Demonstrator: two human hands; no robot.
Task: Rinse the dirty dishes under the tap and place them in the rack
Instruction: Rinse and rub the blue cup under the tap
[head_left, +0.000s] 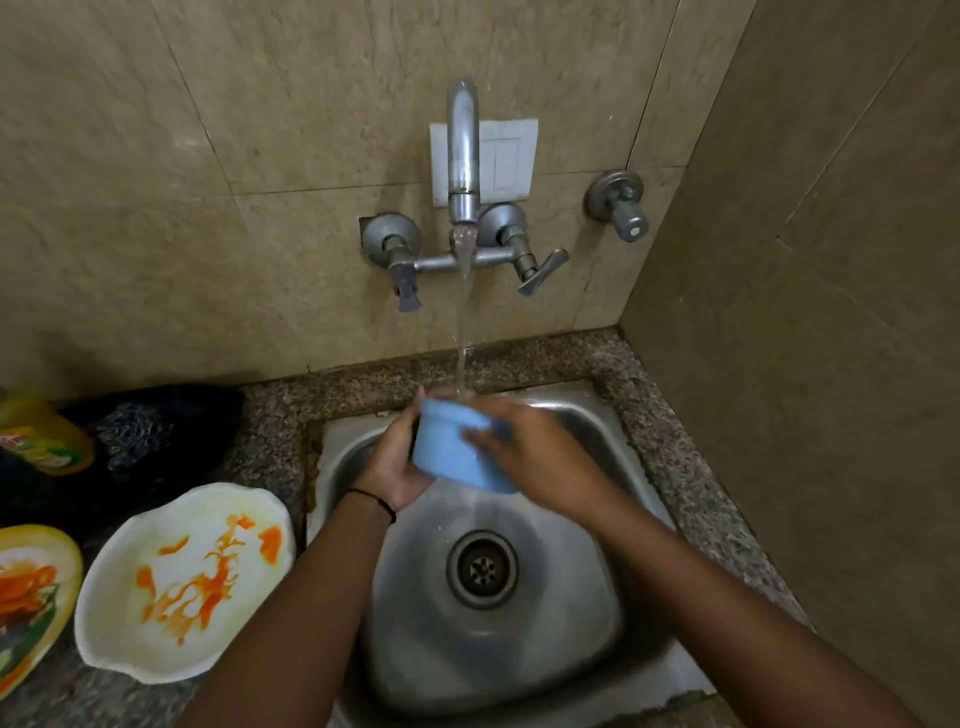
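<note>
The left hand (395, 462) is clamped on the blue cup (449, 457), its palm under the cup's left side and its fingertips curled up behind the far edge. A thin black band (375, 501) circles the wrist just behind this hand. The right hand (524, 457) lies over the cup's right side with its fingers across the wall. It is blurred, so I cannot tell whether it grips or only presses.

The cup sits between the two hands, tilted, above the far part of the steel sink (519, 654). The water stream (461, 338) falls from the tap (462, 150), straight beyond the hands, and strikes the cup's top edge by the left fingertips. The drain (482, 569) lies below the hands, nearer the person, between the two forearms.

Left of the left hand, on the granite tabletop (701, 493), rests a white plate (187, 577) smeared with orange, just beside the sink's rim. Further left, a yellow plate (31, 597) with a printed picture is cut by the frame edge. Beyond these, a yellow bottle (41, 436) lies against a dark bundle (156, 431). Past the right hand, a round valve (618, 205) sits on the tiled wall.
</note>
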